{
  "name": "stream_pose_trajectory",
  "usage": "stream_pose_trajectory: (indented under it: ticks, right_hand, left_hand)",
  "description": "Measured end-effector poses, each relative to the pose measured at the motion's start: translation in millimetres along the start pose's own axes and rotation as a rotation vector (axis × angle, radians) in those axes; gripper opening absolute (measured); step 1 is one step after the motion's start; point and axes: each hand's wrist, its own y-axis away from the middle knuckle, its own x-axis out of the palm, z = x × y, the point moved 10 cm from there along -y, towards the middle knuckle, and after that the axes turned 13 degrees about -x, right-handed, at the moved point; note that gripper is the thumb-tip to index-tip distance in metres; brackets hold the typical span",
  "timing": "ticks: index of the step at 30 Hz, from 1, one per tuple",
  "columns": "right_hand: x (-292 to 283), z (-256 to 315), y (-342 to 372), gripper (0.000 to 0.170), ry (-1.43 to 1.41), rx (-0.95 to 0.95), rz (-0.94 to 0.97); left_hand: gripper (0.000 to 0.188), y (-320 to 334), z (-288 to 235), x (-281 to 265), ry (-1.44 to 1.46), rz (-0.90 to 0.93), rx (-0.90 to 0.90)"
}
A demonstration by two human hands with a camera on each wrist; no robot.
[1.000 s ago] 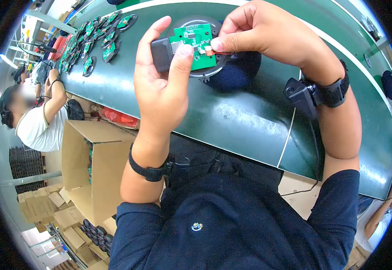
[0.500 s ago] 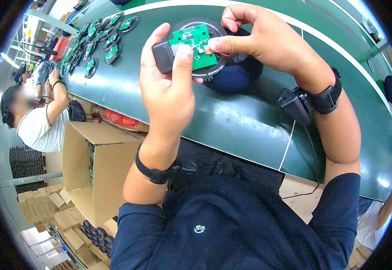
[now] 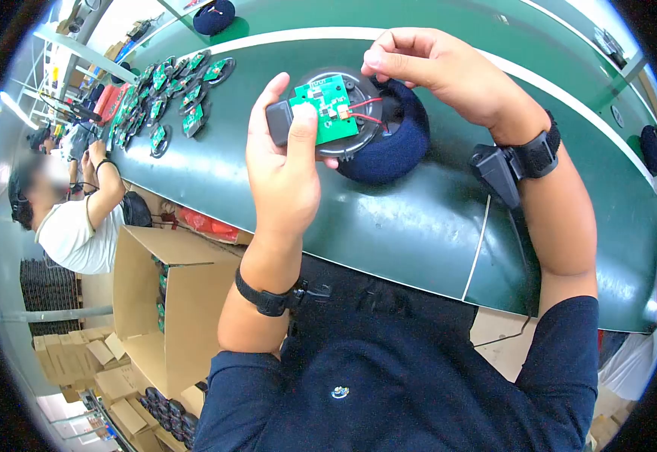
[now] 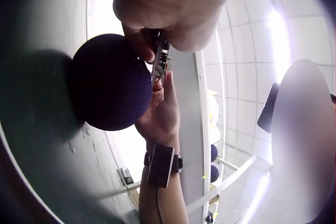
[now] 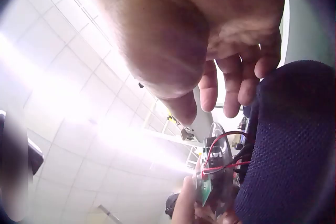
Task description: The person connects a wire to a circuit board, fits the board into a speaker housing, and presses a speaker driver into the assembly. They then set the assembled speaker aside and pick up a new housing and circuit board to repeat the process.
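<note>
My left hand (image 3: pixel 289 169) grips a round black base plate (image 3: pixel 365 89) at its left side, the thumb lying over the green circuit board (image 3: pixel 337 129) mounted on it. A black block (image 3: pixel 277 124) sits at the board's left edge, partly hidden by the fingers. Red and black wires (image 5: pixel 223 134) run from a small white connector on the board towards a round speaker shell (image 3: pixel 390 162) in dark blue fabric, which rests on the table behind the plate. Above the shell, my right hand (image 3: pixel 453 79) hovers with loosely bent fingers and nothing between them, apart from the wires.
Several black discs with green boards (image 3: pixel 193 117) lie at the table's left. Another blue shell (image 3: pixel 213 16) stands at the far side. On the floor to the left is an open cardboard box (image 3: pixel 200 301). A person in white (image 3: pixel 80 233) sits further along the green table (image 3: pixel 419 233).
The right fingers have come off the connector at the board and drawn away up and right, baring the red wires. The left hand still holds the plate with its board.
</note>
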Motion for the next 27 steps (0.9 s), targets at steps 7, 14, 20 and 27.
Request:
stream_pose_trajectory:
  ticks: [7, 14, 20, 27]
  right_hand:
    - [-2.1, 14.2, -1.7, 0.034, -0.053, -0.063, -0.036]
    - [1.1, 30.4, 3.5, 0.036, 0.156, -0.379, 0.103]
    - [14.4, 23.9, 8.6, 0.049, 0.51, -0.219, 0.267]
    - [32.3, 14.8, 2.7, 0.081, 0.493, -0.234, 0.198]
  left_hand:
    - [0.058, 8.2, -44.0, 7.1, -0.218, 0.007, 0.252]
    - [0.051, 6.4, -62.9, 48.8, -1.042, 0.299, 0.743]
    - [0.047, -13.7, -32.4, 36.4, -0.776, 0.525, 0.318]
    - [0.046, -7.4, -54.7, 66.5, -1.384, 0.245, 0.544]
